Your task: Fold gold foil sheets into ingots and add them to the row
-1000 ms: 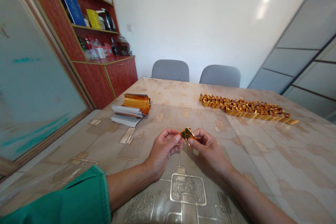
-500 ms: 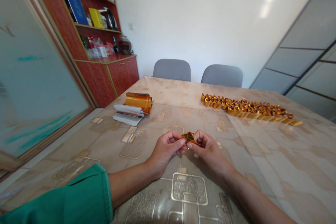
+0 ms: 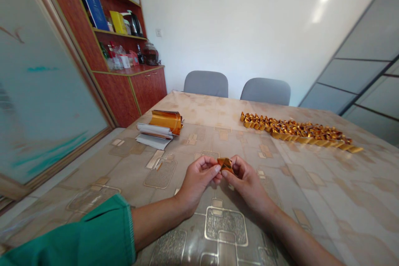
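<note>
Between my two hands, a little above the patterned tablecloth, is a small piece of folded gold foil paper (image 3: 225, 164). My left hand (image 3: 201, 178) pinches its left side between thumb and fingers. On the other side my right hand (image 3: 245, 176) grips it, thumb in front and fingers curled behind. The fingers hide part of the paper. Farther off to the left lie curled gold foil sheets (image 3: 166, 120) with white-backed sheets (image 3: 154, 135) in front of them. Rows of folded gold foil pieces (image 3: 296, 130) stand close together on the right.
The table (image 3: 193, 249) has a shiny cover with a square pattern. Two grey chairs (image 3: 205, 83) stand at its far edge. A red cabinet (image 3: 149, 91) with shelves is at the back left, beside a frosted glass door (image 3: 56, 83).
The folded foil paper has turned slightly between my fingertips. Both hands keep their grip at about the same place. The whole view has shifted a little.
</note>
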### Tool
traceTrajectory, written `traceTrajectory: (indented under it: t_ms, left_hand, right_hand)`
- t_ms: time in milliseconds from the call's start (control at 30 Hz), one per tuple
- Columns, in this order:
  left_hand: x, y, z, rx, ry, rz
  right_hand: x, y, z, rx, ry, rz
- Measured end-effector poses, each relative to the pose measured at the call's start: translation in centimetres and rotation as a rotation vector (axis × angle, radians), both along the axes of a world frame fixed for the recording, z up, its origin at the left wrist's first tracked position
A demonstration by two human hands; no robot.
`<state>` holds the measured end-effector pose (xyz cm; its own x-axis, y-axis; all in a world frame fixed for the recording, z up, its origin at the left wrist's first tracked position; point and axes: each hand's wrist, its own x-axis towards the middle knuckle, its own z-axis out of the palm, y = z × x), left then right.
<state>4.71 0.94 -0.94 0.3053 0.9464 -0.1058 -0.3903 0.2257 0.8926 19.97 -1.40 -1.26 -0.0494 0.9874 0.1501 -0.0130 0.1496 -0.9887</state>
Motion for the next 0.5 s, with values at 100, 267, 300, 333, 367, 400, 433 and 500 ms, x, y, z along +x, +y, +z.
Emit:
traceTrajectory:
  t_ms: [100, 267, 300, 333, 367, 400, 433, 500]
  left_hand:
    - [-0.1, 0.1, 0.0, -0.002, -0.011, -0.019]
    - [-0.1, 0.1, 0.4, 0.029, 0.024, -0.035]
    - [-0.1, 0.1, 0.4, 0.038, 0.042, -0.038]
    - [0.0, 0.0, 0.5, 0.047, 0.062, -0.043]
    - [0.0, 0.0, 0.5, 0.052, 0.084, -0.051]
    - [0.0, -0.1, 0.5, 0.056, 0.106, -0.059]
    - [0.1, -0.1, 0.4, 0.06, 0.125, -0.065]
    - [0.2, -0.2, 0.4, 0.07, 0.141, -0.068]
  right_hand:
    - [-0.2, -0.1, 0.1, -0.021, 0.048, 0.02]
    - [-0.2, -0.1, 0.2, 0.001, 0.052, 0.076]
    - [-0.1, -0.1, 0.2, 0.0, 0.042, 0.085]
    - [-0.1, -0.2, 0.1, -0.003, 0.031, 0.079]
    - [0.0, -0.2, 0.0, -0.008, 0.017, 0.063]
    - [0.0, -0.2, -0.2, -0.015, 0.006, 0.042]
    - [0.1, -0.2, -0.4, -0.022, 0.001, 0.02]
    - [0.1, -0.2, -0.8, -0.042, 0.015, 0.003]
